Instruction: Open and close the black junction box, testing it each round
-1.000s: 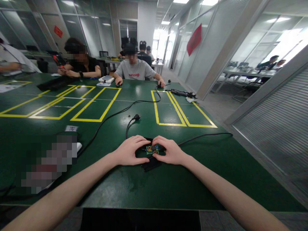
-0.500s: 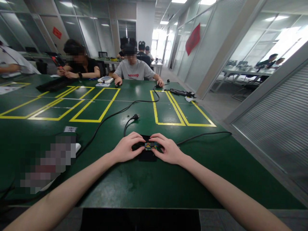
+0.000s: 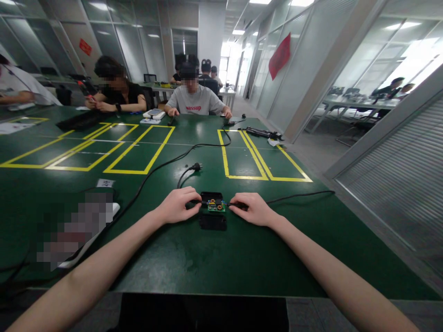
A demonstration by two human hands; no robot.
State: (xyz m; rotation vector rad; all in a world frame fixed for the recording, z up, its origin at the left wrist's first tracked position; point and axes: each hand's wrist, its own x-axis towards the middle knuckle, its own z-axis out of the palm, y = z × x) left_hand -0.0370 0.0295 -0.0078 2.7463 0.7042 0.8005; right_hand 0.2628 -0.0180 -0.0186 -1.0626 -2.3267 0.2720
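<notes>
A small green circuit board point(image 3: 216, 206) with orange and blue parts sits between two black casing halves point(image 3: 212, 221) on the green table point(image 3: 214, 263). My left hand point(image 3: 179, 205) is closed, pinching the black cable at the board's left side. On the board's right side my right hand point(image 3: 252, 209) is closed on the other black cable point(image 3: 297, 196), which runs off to the right. Both hands rest on the table, one on each side of the board.
A loose black plug point(image 3: 196, 166) and its cable lie just beyond the board. Yellow tape rectangles point(image 3: 242, 157) mark the tabletop. A white object point(image 3: 104, 221) lies at the left. Two people sit across the table, another at the far left. The table edge runs along the right.
My hands have moved apart from over the board to its two sides, each on a cable. The board and the casing halves now lie uncovered between them.
</notes>
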